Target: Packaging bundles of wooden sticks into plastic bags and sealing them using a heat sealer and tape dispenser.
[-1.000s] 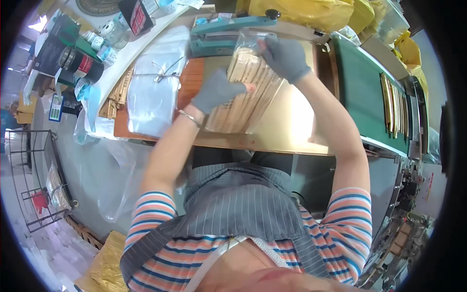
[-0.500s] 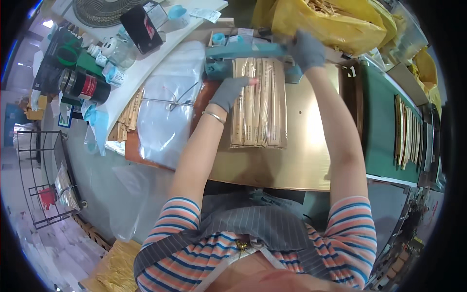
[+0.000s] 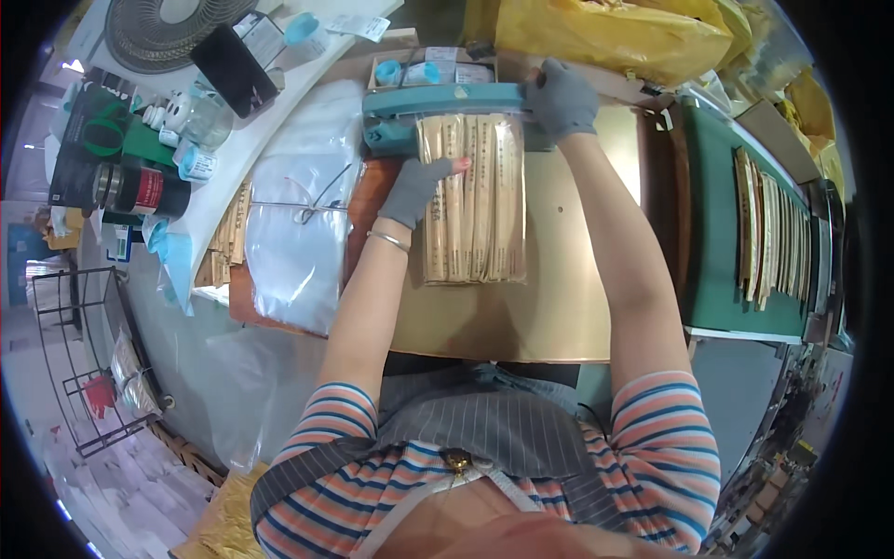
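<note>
A clear plastic bag of brown paper-sleeved sticks (image 3: 475, 214) lies in front of me, its far end under the teal arm of a heat sealer (image 3: 447, 99). My left hand (image 3: 419, 189), in a grey fingerless glove, is closed on the bag's left side, thumb on top and the other fingers hidden. My right hand (image 3: 562, 99), gloved in grey too, is curled round the right end of the sealer's arm. Below that arm the teal sealer base (image 3: 389, 138) shows at the left. Whether the arm presses fully on the bag, I cannot tell.
A gold-coloured board (image 3: 577, 279) carries the bag. To the left lies a tied stack of clear plastic bags (image 3: 298, 252); farther left stand a black flask (image 3: 149, 189) and a phone (image 3: 233, 70). Yellow sacks (image 3: 615, 37) lie beyond. At right, more sleeved sticks (image 3: 771, 228) rest on green.
The whole view has shifted slightly. The sealer's arm and my right hand, blurred by motion before, are now sharp and steadier. My left hand keeps its hold on the bag.
</note>
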{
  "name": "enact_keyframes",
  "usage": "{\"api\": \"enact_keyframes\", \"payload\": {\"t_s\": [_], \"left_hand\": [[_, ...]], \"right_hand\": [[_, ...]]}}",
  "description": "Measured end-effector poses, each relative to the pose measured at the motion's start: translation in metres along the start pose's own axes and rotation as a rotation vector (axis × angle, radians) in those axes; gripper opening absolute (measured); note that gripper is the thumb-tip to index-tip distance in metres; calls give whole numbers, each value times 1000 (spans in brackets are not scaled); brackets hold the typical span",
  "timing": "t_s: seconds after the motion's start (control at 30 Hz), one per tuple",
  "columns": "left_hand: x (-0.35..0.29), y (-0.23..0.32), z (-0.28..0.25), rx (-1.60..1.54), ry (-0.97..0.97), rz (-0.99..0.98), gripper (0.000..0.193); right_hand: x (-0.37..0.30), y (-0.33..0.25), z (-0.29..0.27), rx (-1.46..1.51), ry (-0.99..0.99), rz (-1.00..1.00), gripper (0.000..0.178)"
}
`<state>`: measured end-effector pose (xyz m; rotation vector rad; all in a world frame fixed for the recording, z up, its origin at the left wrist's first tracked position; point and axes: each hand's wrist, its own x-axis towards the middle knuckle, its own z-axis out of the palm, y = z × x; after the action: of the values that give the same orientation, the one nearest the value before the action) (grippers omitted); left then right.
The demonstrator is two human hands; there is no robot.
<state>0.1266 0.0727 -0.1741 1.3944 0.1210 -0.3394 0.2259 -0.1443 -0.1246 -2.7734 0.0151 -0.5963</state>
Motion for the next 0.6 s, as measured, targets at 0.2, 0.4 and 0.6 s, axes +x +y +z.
{"api": "enact_keyframes", "payload": {"t_s": [0.2,0.4,0.6], "left_hand": [[-10,3,-20,-30,-64,-64,44],[-105,0,-86,876,324,252,35],[-227,-40,-212,1231,447,342,26]], "right_hand": [[-79,1,-36,1054,-222,162,59],[-296,21,-66,370,-164,-297,62],[-319,22,-80,359,-128,-293,44]]}}
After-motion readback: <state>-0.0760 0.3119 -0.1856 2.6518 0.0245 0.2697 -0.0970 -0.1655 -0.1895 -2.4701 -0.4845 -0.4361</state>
